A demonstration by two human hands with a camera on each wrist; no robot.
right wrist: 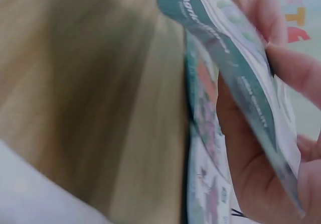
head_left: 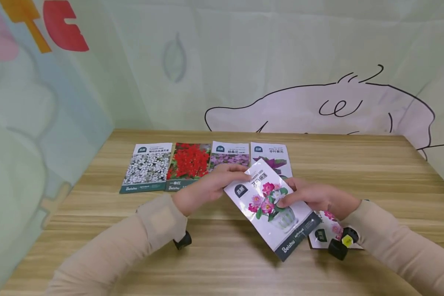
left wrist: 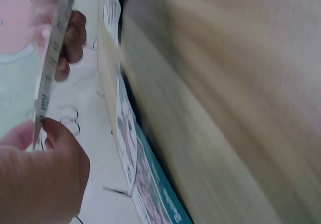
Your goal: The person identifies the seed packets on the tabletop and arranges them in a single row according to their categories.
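Observation:
Both hands hold one seed packet point(head_left: 268, 209) tilted above the table, its front printed with pink flowers in a glass bowl. At its upper left corner, the left hand point(head_left: 207, 183) pinches the edge between thumb and fingers; the left wrist view shows this packet point(left wrist: 49, 68) edge-on. My right hand point(head_left: 323, 198) grips the right side, thumb across the printed front and fingers behind. In the right wrist view the packet's dark green bottom band point(right wrist: 225, 58) shows, slightly bent. Another seed packet point(head_left: 321, 236) with pink flowers lies partly hidden below the right wrist.
Along the back of the wooden table point(head_left: 133, 255) lies a row of packets: white-flowered point(head_left: 146, 168), red-flowered point(head_left: 190, 162), pink-purple-flowered point(head_left: 229, 154) and purple-leaved point(head_left: 271, 154). The hands and held packet partly cover some of them. A printed cloth backdrop point(head_left: 244, 53) stands behind the table.

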